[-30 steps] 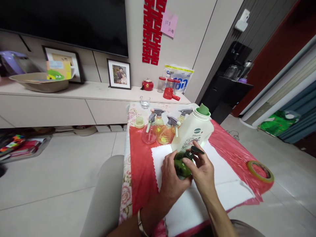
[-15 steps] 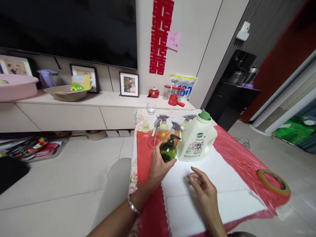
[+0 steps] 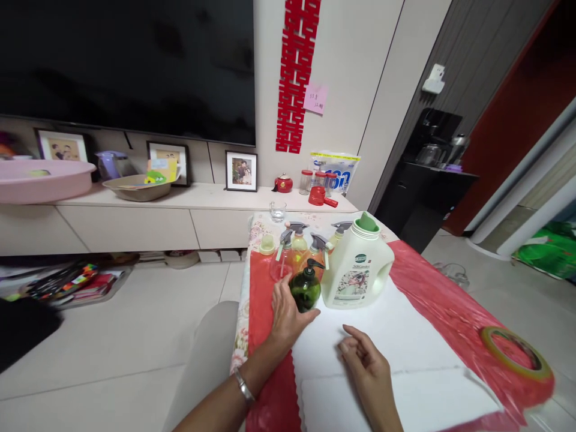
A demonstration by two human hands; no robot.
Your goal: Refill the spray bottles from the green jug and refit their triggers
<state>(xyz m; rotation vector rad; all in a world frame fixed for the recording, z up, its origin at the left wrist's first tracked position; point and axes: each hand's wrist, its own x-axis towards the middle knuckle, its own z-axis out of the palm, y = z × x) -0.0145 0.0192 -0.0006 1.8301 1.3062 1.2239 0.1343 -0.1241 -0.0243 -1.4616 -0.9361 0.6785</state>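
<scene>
A dark green round pump bottle with a black pump head stands upright on the white sheet. Beside it, at its near left, is my left hand, fingers and thumb spread apart; whether the fingertips still touch the bottle is hard to see. My right hand hovers over the sheet, loosely curled with nothing in it. Right of the pump bottle stands a large pale green detergent jug, a green piece in its mouth. Behind are a pink spray bottle, an orange spray bottle and more yellowish ones.
A roll of tape lies on the red plastic sheet at the right. A pale cap and a glass cup sit toward the table's far left. Beyond, a cabinet carries jars, a red teapot and picture frames.
My left hand's fingers have spread off the pump bottle, which stays standing beside the jug. The whole view has shifted a little upward; my right hand stays nearly in place.
</scene>
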